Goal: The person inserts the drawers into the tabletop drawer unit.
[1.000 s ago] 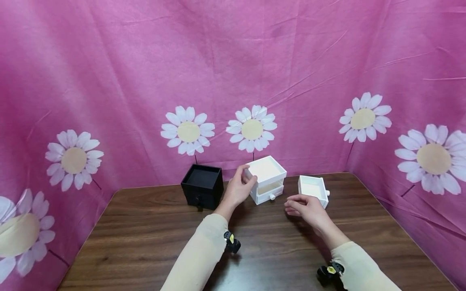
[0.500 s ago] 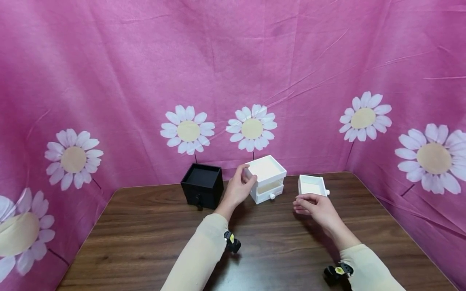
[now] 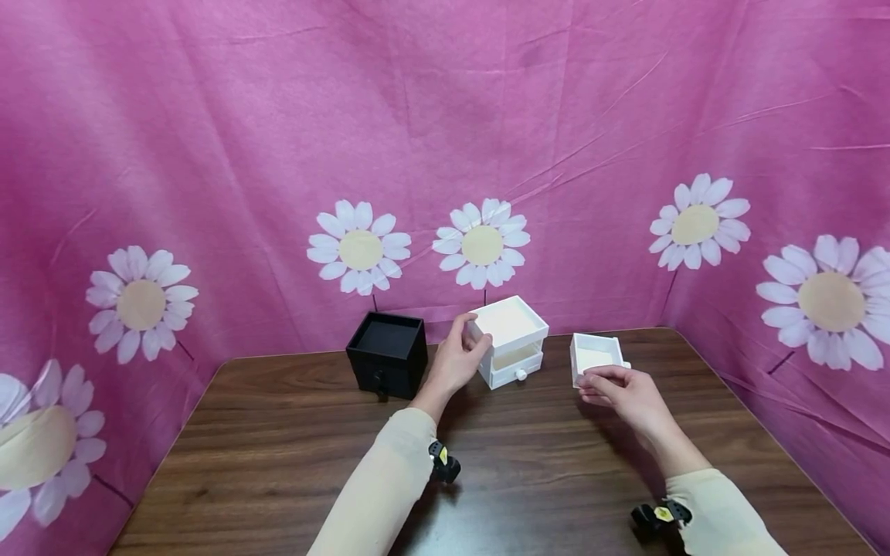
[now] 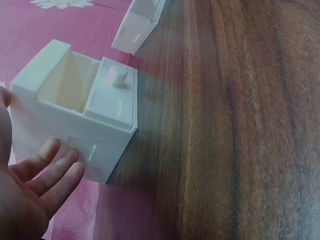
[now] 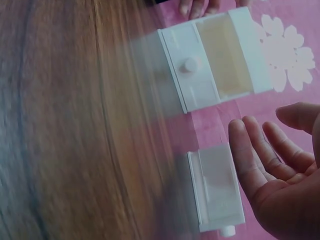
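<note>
A white two-tier drawer box (image 3: 511,323) stands on the table in the head view. Its upper slot is an open gap, and a knobbed drawer (image 4: 114,90) sits in the lower slot. My left hand (image 3: 453,363) touches the left side and top edge of the box, its fingers loosely extended. Farther right lies a loose white drawer (image 3: 593,354) with a round knob on its right side. My right hand (image 3: 629,400) is at the near side of this drawer, partly hiding it. In the right wrist view its fingers (image 5: 240,145) are extended with nothing between them; contact is unclear.
A black drawer box (image 3: 388,351) with a dark knob stands left of the white box. The wooden table (image 3: 278,463) meets a pink flowered cloth (image 3: 556,154) behind and at the sides.
My right hand has moved rightward, from left of the loose drawer to its near side. My left hand and the white box have stayed in place.
</note>
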Demonstrator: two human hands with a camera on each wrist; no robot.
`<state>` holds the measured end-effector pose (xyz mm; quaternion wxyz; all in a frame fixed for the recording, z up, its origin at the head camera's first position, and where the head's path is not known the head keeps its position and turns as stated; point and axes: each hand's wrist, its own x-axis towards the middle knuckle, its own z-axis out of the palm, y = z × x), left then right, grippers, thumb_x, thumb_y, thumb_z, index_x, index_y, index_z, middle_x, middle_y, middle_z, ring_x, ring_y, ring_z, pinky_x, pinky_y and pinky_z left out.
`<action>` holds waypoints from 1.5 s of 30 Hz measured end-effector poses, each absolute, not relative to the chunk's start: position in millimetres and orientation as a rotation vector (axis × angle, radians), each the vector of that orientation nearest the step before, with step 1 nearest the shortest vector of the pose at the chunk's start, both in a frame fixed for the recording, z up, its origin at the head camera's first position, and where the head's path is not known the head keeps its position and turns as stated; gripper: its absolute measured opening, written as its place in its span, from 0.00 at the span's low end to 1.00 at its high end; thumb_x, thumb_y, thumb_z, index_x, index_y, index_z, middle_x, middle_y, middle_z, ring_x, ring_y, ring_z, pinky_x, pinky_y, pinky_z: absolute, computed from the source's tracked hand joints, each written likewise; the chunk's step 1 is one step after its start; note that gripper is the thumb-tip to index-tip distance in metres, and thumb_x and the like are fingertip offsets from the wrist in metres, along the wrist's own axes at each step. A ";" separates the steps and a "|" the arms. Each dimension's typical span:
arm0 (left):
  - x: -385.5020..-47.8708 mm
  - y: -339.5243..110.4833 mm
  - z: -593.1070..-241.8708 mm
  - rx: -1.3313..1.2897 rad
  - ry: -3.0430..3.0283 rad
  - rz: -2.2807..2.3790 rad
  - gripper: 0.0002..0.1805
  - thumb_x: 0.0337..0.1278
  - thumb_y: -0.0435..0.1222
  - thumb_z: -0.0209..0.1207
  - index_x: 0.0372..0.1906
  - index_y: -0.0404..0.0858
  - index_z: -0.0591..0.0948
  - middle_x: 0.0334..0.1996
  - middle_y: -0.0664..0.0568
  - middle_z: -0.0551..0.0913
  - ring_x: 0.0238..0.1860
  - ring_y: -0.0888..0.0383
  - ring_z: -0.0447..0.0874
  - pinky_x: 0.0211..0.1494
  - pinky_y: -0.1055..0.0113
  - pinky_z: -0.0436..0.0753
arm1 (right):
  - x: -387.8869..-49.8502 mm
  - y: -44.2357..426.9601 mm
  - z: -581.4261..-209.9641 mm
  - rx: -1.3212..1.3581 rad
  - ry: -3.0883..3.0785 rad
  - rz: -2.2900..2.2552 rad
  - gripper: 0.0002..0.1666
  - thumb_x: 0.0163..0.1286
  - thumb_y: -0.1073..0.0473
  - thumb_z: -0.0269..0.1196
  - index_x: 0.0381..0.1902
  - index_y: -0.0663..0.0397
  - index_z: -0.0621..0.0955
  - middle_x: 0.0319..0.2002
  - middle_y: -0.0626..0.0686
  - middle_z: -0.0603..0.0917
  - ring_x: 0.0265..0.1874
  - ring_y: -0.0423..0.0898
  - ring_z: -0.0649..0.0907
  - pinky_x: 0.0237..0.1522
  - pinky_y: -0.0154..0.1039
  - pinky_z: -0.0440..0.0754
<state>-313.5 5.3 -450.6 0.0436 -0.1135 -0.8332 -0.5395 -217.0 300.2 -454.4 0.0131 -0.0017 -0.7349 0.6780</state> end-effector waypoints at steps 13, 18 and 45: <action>-314.4 3.9 -452.0 -0.344 -2.544 -1.663 0.29 0.73 0.52 0.62 0.73 0.51 0.74 0.35 0.51 0.80 0.33 0.60 0.76 0.36 0.67 0.76 | -216.2 328.5 -454.2 0.059 -2.195 2.144 0.08 0.80 0.71 0.61 0.46 0.58 0.86 0.36 0.48 0.94 0.37 0.41 0.93 0.45 0.38 0.93; -313.7 3.5 -451.3 -0.339 -2.547 -1.663 0.29 0.73 0.53 0.62 0.74 0.51 0.74 0.35 0.52 0.80 0.34 0.59 0.76 0.36 0.67 0.76 | -217.1 337.9 -454.9 0.077 -2.164 2.175 0.10 0.80 0.70 0.62 0.45 0.53 0.88 0.37 0.49 0.94 0.38 0.41 0.93 0.46 0.37 0.93; -315.7 3.4 -452.7 -0.335 -2.583 -1.659 0.30 0.73 0.53 0.62 0.75 0.52 0.73 0.36 0.52 0.81 0.34 0.60 0.77 0.36 0.67 0.77 | -231.9 387.7 -467.0 -0.032 -2.139 2.104 0.09 0.78 0.68 0.65 0.44 0.50 0.90 0.36 0.45 0.95 0.35 0.39 0.94 0.43 0.34 0.93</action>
